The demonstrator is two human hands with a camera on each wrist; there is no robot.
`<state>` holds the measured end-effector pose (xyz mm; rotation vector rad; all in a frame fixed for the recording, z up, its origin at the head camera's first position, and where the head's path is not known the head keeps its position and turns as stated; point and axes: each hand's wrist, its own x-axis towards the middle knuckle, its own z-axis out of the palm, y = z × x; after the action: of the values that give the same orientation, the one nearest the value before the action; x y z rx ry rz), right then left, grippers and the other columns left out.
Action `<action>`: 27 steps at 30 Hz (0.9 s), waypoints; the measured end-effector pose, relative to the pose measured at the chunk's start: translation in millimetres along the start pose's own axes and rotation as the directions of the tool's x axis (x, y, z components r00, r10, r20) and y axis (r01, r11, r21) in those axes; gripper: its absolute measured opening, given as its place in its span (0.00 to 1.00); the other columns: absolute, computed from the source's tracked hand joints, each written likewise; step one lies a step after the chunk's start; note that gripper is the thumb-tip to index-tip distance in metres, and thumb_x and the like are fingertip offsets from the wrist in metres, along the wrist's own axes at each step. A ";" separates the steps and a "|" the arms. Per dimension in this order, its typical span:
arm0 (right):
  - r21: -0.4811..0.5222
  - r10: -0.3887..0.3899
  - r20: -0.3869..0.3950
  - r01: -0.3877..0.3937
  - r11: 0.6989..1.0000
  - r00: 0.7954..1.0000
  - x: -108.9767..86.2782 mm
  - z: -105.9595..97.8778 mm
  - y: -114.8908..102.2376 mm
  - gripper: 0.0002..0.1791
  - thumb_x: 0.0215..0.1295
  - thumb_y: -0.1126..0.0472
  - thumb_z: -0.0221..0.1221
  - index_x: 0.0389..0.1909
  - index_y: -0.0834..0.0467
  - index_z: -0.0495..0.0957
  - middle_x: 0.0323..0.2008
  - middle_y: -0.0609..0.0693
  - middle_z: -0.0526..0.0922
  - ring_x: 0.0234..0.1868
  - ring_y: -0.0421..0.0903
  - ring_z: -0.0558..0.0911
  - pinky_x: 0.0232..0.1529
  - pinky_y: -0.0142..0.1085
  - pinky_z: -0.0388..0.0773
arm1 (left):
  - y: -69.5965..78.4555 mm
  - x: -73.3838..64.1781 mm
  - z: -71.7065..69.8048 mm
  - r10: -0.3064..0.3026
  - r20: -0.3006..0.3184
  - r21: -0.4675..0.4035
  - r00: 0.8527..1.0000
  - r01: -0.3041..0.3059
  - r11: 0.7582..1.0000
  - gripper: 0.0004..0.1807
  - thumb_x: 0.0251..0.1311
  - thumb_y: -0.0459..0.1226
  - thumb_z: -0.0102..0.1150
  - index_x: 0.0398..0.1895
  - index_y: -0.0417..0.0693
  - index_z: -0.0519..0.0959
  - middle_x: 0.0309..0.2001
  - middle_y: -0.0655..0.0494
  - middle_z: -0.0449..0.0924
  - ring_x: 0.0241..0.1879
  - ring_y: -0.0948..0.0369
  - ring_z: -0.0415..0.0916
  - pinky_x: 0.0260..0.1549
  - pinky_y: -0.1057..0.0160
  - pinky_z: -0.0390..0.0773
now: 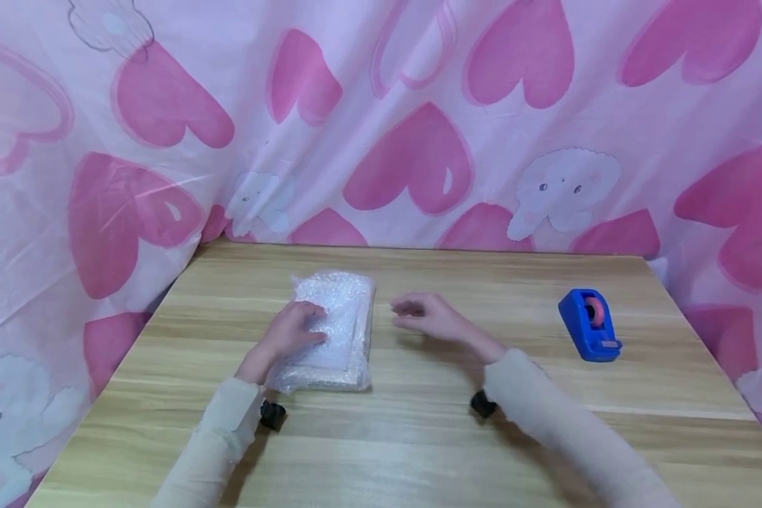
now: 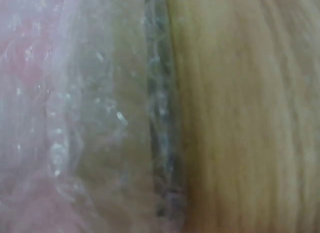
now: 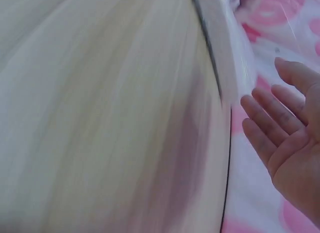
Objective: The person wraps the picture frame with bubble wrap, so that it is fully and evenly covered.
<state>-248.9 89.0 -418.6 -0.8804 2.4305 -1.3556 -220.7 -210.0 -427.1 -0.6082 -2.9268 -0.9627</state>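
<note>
Lying under left hand (image 1: 290, 330), bubble-wrapped package (image 1: 338, 335), right hand (image 1: 434, 317) apart

Gap betw. R hand (image 1: 437, 317) & wrapped pkt (image 1: 343, 321); tape dispenser (image 1: 580, 321) obstructs farther R

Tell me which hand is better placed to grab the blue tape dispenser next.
Probably the right hand: it looks empty and is nearer the tape dispenser, while the left hand is at the bubble-wrapped package.
</note>
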 end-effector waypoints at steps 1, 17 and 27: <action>-0.011 0.018 -0.010 -0.018 1.000 1.000 -9.7 -9.3 3.5 0.20 0.56 0.63 0.61 0.50 0.68 0.74 0.44 0.59 0.80 0.45 0.49 0.79 0.50 0.37 0.75 | 0.0 -0.1 0.4 0.005 -0.004 0.002 1.000 -0.005 1.000 0.19 0.42 0.33 0.68 0.40 0.36 0.78 0.44 0.42 0.78 0.48 0.46 0.70 0.52 0.48 0.67; -0.291 0.092 -0.472 -0.253 0.923 0.877 -186.8 -133.3 59.5 0.06 0.54 0.65 0.62 0.31 0.64 0.80 0.23 0.43 0.80 0.24 0.29 0.74 0.24 0.22 0.71 | 4.7 -0.4 1.3 0.000 -0.001 0.028 1.000 0.000 1.000 0.18 0.43 0.33 0.67 0.40 0.36 0.78 0.44 0.42 0.77 0.48 0.46 0.70 0.52 0.47 0.66; -0.172 0.276 -0.596 -0.456 0.873 0.754 -243.0 -164.1 84.6 0.16 0.61 0.59 0.57 0.39 0.71 0.78 0.24 0.34 0.78 0.24 0.30 0.73 0.22 0.23 0.72 | 4.3 -1.6 1.4 0.002 -0.012 0.032 1.000 -0.002 0.999 0.19 0.43 0.33 0.67 0.41 0.35 0.78 0.45 0.41 0.77 0.49 0.45 0.70 0.52 0.47 0.67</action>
<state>-164.4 382.3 -421.3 0.0113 3.0971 -1.2098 -217.5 -206.6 -426.0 -0.6016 -2.9243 -0.9147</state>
